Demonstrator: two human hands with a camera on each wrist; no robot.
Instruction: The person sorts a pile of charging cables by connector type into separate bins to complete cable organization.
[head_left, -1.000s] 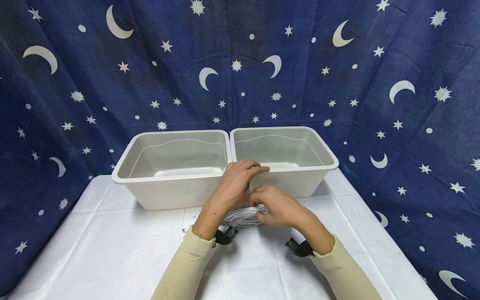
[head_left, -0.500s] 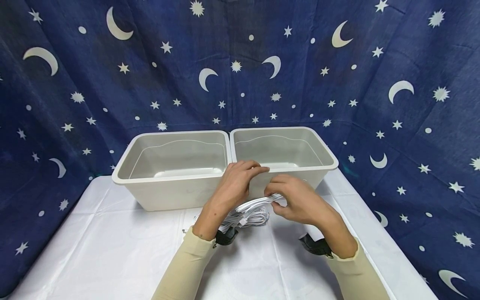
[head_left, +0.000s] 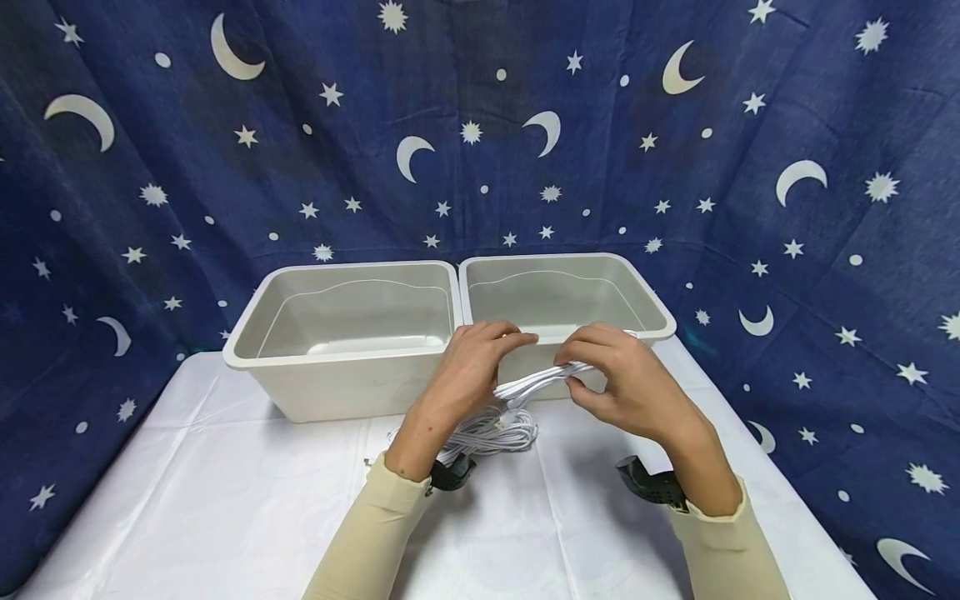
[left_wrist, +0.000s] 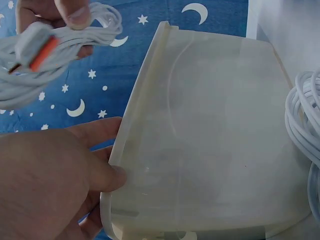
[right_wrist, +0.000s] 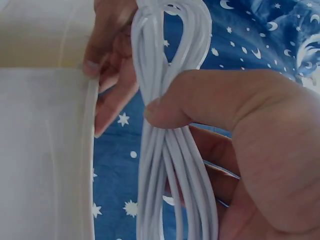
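My right hand pinches a bundled white cable between thumb and fingers, above the table in front of the right bin. In the right wrist view the cable hangs in several parallel loops under the thumb. A white plug with an orange part shows on this bundle in the left wrist view. My left hand grips the right bin's front rim, thumb outside and fingers over the edge. Below it lies another coiled white cable on the table, partly hidden by the left wrist.
The left bin stands side by side with the right one at the back of the table. Both are light grey and deep. A white cloth covers the table, and a blue curtain with moons and stars hangs behind and at the sides.
My right hand has lifted one cable bundle off the pile and moved it up and to the right. The other coil stays on the table. My left hand has not moved.
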